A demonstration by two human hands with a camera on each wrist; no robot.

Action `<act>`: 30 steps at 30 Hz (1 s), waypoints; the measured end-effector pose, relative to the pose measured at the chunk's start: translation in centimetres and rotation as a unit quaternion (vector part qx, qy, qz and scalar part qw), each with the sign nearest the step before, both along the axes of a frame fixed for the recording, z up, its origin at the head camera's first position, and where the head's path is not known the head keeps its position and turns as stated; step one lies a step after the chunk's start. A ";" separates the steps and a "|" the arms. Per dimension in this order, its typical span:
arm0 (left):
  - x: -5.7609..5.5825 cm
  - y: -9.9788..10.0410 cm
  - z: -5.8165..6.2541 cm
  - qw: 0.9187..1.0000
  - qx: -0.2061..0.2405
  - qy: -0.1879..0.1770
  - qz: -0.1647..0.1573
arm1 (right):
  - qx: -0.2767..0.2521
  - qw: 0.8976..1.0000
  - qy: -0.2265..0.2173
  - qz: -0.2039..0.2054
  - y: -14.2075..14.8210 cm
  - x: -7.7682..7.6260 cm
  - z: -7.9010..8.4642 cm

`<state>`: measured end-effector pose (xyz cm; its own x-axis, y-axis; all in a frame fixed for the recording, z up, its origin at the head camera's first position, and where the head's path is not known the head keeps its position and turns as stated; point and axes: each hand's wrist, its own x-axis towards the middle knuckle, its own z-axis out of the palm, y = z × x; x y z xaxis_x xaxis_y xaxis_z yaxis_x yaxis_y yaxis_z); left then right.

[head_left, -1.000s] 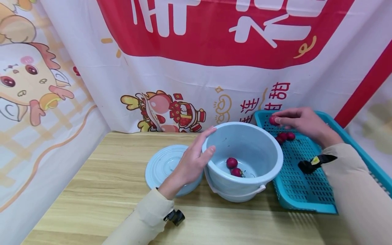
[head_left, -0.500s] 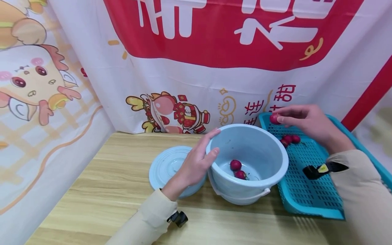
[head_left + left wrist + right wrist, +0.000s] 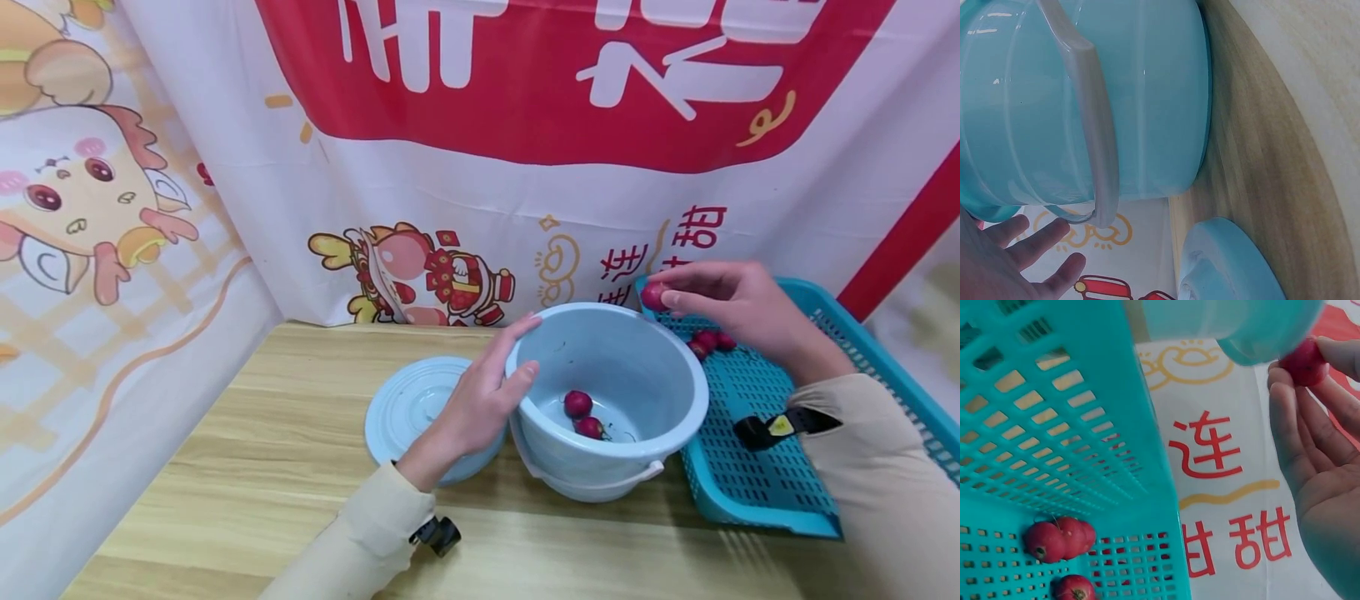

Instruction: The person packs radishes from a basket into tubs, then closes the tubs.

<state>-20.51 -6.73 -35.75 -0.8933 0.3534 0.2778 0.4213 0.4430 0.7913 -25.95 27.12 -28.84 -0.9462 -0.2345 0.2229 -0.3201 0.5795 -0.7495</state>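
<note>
My right hand [image 3: 750, 304] pinches a red radish [image 3: 655, 296] between thumb and fingers, over the far left corner of the teal basket, close by the bucket's rim. In the right wrist view the same radish [image 3: 1305, 362] overlaps the rim's edge. My left hand [image 3: 480, 392] rests at the left rim of the light blue bucket [image 3: 600, 462], thumb tip over the rim. The left wrist view shows its other fingers [image 3: 1041, 244] straight and spread beside the bucket. Two radishes [image 3: 577, 404] lie on the bucket's floor. Several more radishes [image 3: 705, 342] sit in the basket.
The teal slotted basket [image 3: 772, 521] stands right of the bucket on the wooden table [image 3: 247, 467]. A light blue lid [image 3: 401, 408] lies left of the bucket, partly behind my left hand. A printed cloth [image 3: 420, 183] hangs behind the table.
My right hand first lifts a little with the radish, then shifts left toward the bucket's rim. The left hand keeps its place on the bucket. The head view has shifted slightly.
</note>
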 end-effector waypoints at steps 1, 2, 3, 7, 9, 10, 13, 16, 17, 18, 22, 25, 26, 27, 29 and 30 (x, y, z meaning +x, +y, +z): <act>0.0 0.0 0.0 1.000 0.000 0.000 -0.001 | -0.002 1.000 0.004 0.002 -0.2 0.1 -0.1; 0.0 0.0 0.0 1.000 0.000 0.001 -0.001 | -0.004 1.000 0.006 0.004 -0.4 0.1 -0.1; 0.0 0.0 0.0 1.000 -0.001 0.000 -0.002 | -0.006 1.000 0.008 0.007 -0.5 0.1 -0.2; 0.0 0.0 0.1 1.000 -0.002 -0.002 -0.002 | -0.008 1.000 0.020 0.020 -1.3 0.2 -0.6; 0.0 0.0 0.1 1.000 -0.002 -0.002 -0.002 | -0.010 0.999 0.025 0.028 -1.7 0.2 -0.7; 0.0 0.0 0.1 1.000 -0.002 -0.001 -0.001 | -0.010 0.999 0.028 0.032 -1.9 0.3 -0.7; 0.0 0.0 0.2 1.000 -0.002 0.001 -0.001 | -0.012 0.998 0.035 0.041 -2.6 0.4 -0.9; 0.0 -0.1 0.2 1.000 -0.002 0.002 0.000 | -0.011 0.997 0.050 0.049 -3.3 0.6 -1.1; 0.0 -0.1 0.2 1.000 -0.001 0.001 0.000 | -0.009 0.997 0.056 0.051 -3.5 0.6 -1.1; 0.0 -0.1 0.2 1.000 -0.001 0.001 0.000 | -0.009 0.997 0.061 0.052 -3.7 0.7 -1.2; 0.0 -0.1 0.1 1.000 0.001 0.001 -0.001 | 0.003 0.996 0.074 0.051 -4.4 0.9 -1.4; 0.0 -0.1 0.0 1.000 0.002 0.000 -0.002 | 0.020 0.996 0.072 0.049 -5.0 1.1 -1.5; 0.0 -0.1 0.0 1.000 0.002 0.000 -0.003 | 0.025 0.996 0.071 0.048 -5.2 1.2 -1.5; 0.0 0.0 0.0 1.000 0.002 0.000 -0.003 | 0.030 0.996 0.068 0.046 -5.3 1.3 -1.6; -0.1 0.0 0.0 1.000 0.003 -0.001 -0.004 | 0.039 0.996 0.067 0.044 -5.6 1.4 -1.5; -0.1 0.0 0.0 1.000 0.003 0.000 -0.003 | 0.042 0.996 0.067 0.042 -5.7 1.4 -1.5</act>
